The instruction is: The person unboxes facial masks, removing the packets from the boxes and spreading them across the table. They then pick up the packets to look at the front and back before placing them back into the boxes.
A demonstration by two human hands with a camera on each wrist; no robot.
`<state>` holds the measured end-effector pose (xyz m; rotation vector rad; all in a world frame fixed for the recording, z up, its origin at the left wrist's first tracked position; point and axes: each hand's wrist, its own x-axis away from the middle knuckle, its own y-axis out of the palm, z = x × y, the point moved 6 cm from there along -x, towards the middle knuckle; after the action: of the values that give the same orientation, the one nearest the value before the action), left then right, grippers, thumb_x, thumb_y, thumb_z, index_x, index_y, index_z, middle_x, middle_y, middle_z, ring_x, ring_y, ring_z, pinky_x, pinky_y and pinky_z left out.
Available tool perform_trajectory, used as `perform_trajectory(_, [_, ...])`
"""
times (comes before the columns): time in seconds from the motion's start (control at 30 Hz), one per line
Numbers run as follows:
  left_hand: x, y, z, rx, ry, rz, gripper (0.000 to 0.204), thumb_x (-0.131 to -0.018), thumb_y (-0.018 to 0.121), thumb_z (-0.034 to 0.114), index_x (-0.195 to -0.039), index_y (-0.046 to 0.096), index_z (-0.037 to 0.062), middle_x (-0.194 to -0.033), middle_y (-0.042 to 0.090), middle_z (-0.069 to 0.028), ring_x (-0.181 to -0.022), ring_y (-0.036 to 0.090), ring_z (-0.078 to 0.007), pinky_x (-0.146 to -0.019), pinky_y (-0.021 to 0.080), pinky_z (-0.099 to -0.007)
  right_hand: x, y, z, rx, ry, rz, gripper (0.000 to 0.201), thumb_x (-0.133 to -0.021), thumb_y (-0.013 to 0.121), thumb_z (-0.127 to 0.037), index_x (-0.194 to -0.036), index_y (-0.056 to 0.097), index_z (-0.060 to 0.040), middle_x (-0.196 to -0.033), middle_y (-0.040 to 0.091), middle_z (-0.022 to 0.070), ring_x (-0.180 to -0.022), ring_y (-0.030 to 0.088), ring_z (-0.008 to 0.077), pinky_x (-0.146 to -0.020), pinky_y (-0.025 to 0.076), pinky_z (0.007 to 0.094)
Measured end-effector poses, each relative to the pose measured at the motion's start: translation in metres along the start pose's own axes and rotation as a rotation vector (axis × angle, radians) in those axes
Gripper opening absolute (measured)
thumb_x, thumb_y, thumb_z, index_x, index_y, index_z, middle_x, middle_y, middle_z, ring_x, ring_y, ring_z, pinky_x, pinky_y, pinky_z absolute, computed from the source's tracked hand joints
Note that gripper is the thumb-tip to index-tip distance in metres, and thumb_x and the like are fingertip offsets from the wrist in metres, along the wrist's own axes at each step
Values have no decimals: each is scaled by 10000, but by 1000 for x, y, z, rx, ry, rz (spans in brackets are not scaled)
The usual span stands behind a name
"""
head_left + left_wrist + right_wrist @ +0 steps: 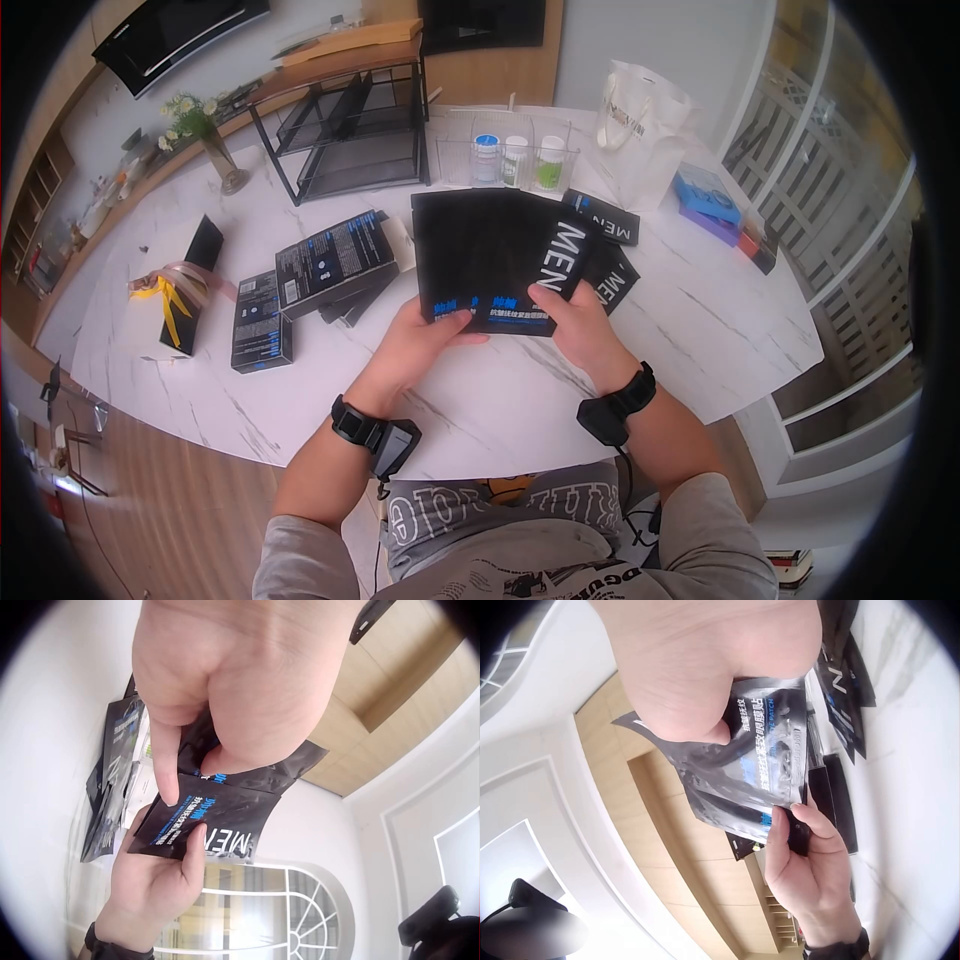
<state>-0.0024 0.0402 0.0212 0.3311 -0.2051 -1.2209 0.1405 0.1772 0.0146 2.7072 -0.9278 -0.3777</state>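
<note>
Box (205, 245): sat at the far left of the white tabletop (480, 410), with a yellow bow (174, 308) and a pink ribbon on it.
Flowers (195, 112): stood in a glass vase (230, 178) at the back.
Small black box (262, 325): lay to the right of the bow.
Big black box (335, 262): sat tilted just beside the small one; I could not tell if they touched.
Rack (365, 165): had black mesh trays and a brown top.
Left grip (432, 335): pinched the packets' bottom left part, thumb in front, with no gap but the packets.
Black packets (490, 255): were up in both grips, over the middle, fanned out and overlapping.
Bottles (486, 155): three stood in a clear bin (455, 168) behind the packets.
Right grip (583, 325): pinched the packets' bottom right part, thumb in front, also with no other gap.
More packets (618, 225): lay behind that grip, with "MEN" on them.
White bag (645, 150): stood at the back.
Blue box (707, 193): lay at the right, touching a purple box (705, 224).
</note>
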Motion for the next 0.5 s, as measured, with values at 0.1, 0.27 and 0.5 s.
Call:
perform_trajectory(0.1, [-1,-2,2,-13,16,25,298,-963,514,-39,-1261,525,-28,-1185,630,-123,-1054,653,-226,-872,613,-378,-2,-4,-1,41,-4,42,275,-959,593,-44,-1233,572,-18,-1145,632,44,-1051,601,150,-924,492,317])
perform_trajectory(0.27, [1,0,7,21,21,30,305,-969,502,-22,-1272,494,-63,-1202,608,-140,-1065,645,-237,-896,602,-357,-3,-7,2,31,-1,52,282,-964,587,-51,-1242,563,-9,-1152,633,57,-1043,606,158,-915,498,319])
perform_trajectory(0.5, [0,-4,8,26,52,52,315,-968,482,-54,-1279,518,-12,-1198,626,-132,-1066,653,-240,-881,610,-401,-1,-8,-11,30,14,80,282,-963,585,-47,-1242,567,-10,-1156,635,60,-1042,611,160,-899,508,318])
